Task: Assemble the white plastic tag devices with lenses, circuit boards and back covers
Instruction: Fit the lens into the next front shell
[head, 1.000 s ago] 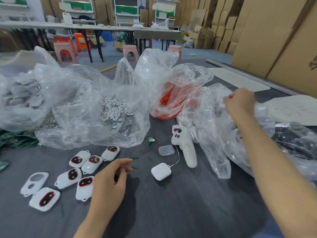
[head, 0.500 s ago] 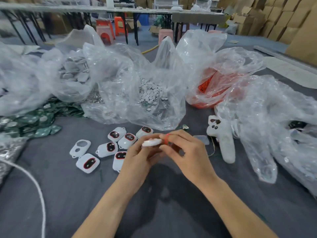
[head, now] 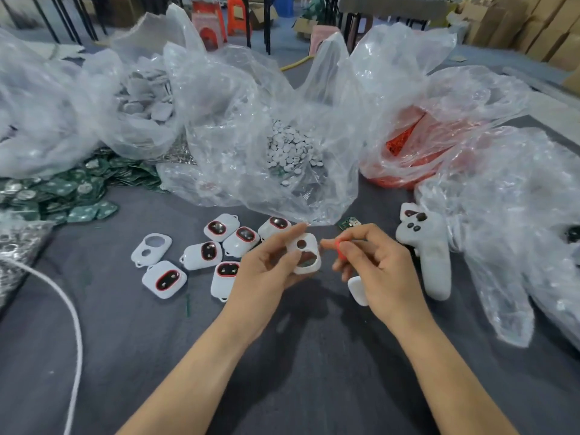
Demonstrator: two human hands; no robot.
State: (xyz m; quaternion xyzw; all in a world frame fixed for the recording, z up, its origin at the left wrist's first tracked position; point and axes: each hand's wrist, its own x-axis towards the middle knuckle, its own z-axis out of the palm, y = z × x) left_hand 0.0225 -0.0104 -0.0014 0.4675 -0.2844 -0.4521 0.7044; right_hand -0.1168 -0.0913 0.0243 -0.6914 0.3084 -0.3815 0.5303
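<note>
One white tag shell [head: 303, 257], both openings empty, held tilted at frame centre by the left hand [head: 266, 268]; red lens [head: 338, 248] just right of it, pinched in the right hand [head: 376, 271]; six lensed shells [head: 205, 252] and one empty shell [head: 152, 249] lying flat on the table [head: 94, 309], centre left.

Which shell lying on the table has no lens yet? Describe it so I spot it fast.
Find the clear bag of small white discs mid-table. In front of it lies a cluster of white shells; take the leftmost shell. Its two holes are empty, while its neighbours hold dark, red-rimmed lenses.
</note>
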